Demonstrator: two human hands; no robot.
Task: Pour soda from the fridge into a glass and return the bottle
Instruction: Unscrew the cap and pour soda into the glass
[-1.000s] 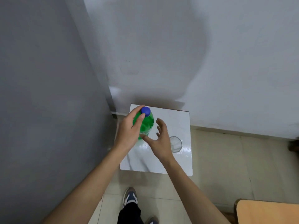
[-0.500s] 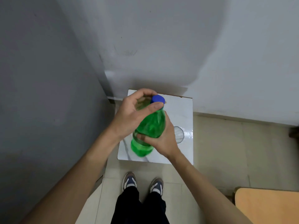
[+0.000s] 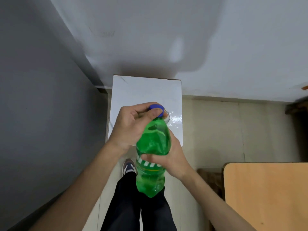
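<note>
A green soda bottle (image 3: 152,142) with a blue cap (image 3: 156,109) is held up in front of me, off the white stand (image 3: 145,92). My right hand (image 3: 168,155) wraps the bottle's middle over its label. My left hand (image 3: 131,125) pinches the blue cap between thumb and fingers. The clear glass (image 3: 167,116) stands on the stand behind the bottle's neck, mostly hidden; only its rim edge shows.
A grey surface (image 3: 41,105) rises close on the left, a white wall (image 3: 183,39) behind the stand. A wooden tabletop (image 3: 266,197) sits at the lower right. My legs and a shoe (image 3: 128,167) are below on the tiled floor.
The bottle has been lifted off the stand and drawn toward me. My right hand went from open beside it to gripping its body. My left hand shifted from the bottle's shoulder onto the cap.
</note>
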